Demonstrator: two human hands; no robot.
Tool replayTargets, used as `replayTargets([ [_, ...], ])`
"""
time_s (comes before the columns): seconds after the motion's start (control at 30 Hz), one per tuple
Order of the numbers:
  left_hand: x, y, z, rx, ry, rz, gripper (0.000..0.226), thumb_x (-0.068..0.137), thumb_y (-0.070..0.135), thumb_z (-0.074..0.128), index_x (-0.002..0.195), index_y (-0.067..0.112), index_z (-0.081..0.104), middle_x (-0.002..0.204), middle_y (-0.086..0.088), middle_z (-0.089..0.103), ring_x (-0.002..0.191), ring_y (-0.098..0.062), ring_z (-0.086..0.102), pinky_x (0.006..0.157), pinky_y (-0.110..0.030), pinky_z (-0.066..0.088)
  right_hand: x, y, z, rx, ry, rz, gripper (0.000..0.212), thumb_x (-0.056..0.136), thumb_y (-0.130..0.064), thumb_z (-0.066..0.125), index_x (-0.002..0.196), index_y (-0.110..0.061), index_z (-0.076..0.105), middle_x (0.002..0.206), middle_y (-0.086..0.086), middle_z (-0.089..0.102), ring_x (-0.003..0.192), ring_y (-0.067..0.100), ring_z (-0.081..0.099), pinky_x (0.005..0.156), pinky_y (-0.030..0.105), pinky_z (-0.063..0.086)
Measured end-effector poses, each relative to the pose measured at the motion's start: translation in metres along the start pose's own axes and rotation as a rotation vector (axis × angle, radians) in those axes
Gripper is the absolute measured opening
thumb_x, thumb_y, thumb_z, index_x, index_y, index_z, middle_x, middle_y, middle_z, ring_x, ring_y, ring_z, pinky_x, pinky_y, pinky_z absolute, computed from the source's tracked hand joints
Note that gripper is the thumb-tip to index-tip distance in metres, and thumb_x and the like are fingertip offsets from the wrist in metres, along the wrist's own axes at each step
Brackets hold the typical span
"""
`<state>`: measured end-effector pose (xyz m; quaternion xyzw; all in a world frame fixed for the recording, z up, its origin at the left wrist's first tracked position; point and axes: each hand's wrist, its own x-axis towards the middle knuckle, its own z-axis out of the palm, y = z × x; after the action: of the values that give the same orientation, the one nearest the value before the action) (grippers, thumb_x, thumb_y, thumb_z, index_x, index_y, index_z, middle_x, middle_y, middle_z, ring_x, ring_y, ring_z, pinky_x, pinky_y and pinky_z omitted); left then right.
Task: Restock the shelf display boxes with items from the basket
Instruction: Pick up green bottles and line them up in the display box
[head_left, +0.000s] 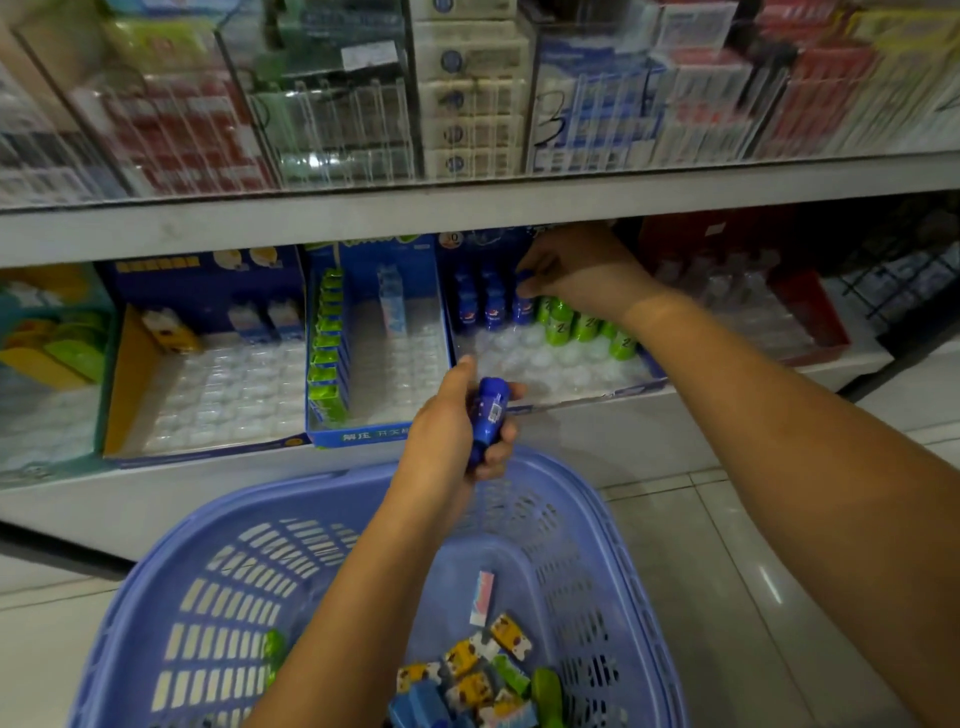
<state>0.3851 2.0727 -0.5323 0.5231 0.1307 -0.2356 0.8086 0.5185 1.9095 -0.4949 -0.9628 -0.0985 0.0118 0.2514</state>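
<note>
My left hand grips a blue bottle above the far rim of the lilac basket. My right hand reaches under the upper shelf into the right display box and pinches the top of a blue bottle standing at the end of the back row. Green bottles stand to the right of that row. The basket holds several small packets in yellow, blue, white and green.
Two more display boxes sit to the left: a middle one with green packets along its left wall, and a yellow-sided one with a few packets at the back. A shelf of boxed goods hangs above. Tiled floor lies to the right.
</note>
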Motion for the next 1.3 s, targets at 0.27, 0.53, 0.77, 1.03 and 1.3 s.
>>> replayTargets([
  [0.27, -0.004, 0.007, -0.007, -0.310, -0.126, -0.009, 0.029, 0.100, 0.025, 0.036, 0.099, 0.007, 0.058, 0.081, -0.007, 0.072, 0.060, -0.010, 0.059, 0.059, -0.019, 0.043, 0.005, -0.003, -0.007, -0.143, -0.077, 0.001, 0.039, 0.077, -0.025, 0.077, 0.113, -0.014, 0.067, 0.120, 0.006, 0.062, 0.111, 0.023, 0.055, 0.083, 0.021, 0.037],
  [0.53, -0.021, 0.010, -0.009, -0.440, -0.084, 0.247, 0.027, 0.073, 0.022, 0.063, 0.095, 0.008, 0.063, 0.080, -0.007, 0.065, 0.070, -0.014, 0.066, 0.069, -0.025, 0.057, -0.066, -0.028, 0.033, 0.444, 0.342, 0.076, 0.017, 0.085, -0.022, 0.068, 0.098, -0.010, 0.064, 0.085, 0.006, 0.065, 0.076, 0.014, 0.062, 0.065, 0.023, 0.045],
  [0.77, -0.023, 0.001, 0.002, -0.449, -0.053, 0.375, 0.030, 0.077, 0.023, 0.059, 0.102, 0.006, 0.060, 0.093, -0.005, 0.071, 0.092, -0.015, 0.067, 0.095, -0.027, 0.049, -0.151, -0.071, 0.048, 1.307, 0.302, 0.113, 0.024, 0.078, -0.031, 0.066, 0.095, -0.015, 0.070, 0.091, 0.007, 0.074, 0.077, 0.018, 0.071, 0.067, 0.020, 0.054],
  [1.03, -0.020, -0.008, -0.004, -0.022, 0.146, 0.473, 0.026, 0.096, 0.018, 0.054, 0.122, 0.014, 0.055, 0.110, 0.002, 0.071, 0.101, 0.000, 0.064, 0.084, -0.012, 0.051, -0.123, -0.075, 0.034, 0.978, 0.422, 0.142, 0.020, 0.079, -0.011, 0.073, 0.099, -0.016, 0.072, 0.089, -0.005, 0.074, 0.079, 0.001, 0.069, 0.070, 0.011, 0.051],
  [1.3, -0.012, -0.018, -0.029, 1.343, 0.199, 0.578, 0.053, 0.097, 0.019, 0.051, 0.146, 0.008, 0.033, 0.158, -0.004, 0.021, 0.145, -0.018, 0.018, 0.116, -0.026, 0.019, -0.049, -0.056, 0.032, 0.358, 0.227, 0.045, 0.033, 0.082, -0.008, 0.071, 0.113, -0.001, 0.067, 0.110, 0.013, 0.069, 0.097, 0.015, 0.065, 0.081, 0.008, 0.045],
])
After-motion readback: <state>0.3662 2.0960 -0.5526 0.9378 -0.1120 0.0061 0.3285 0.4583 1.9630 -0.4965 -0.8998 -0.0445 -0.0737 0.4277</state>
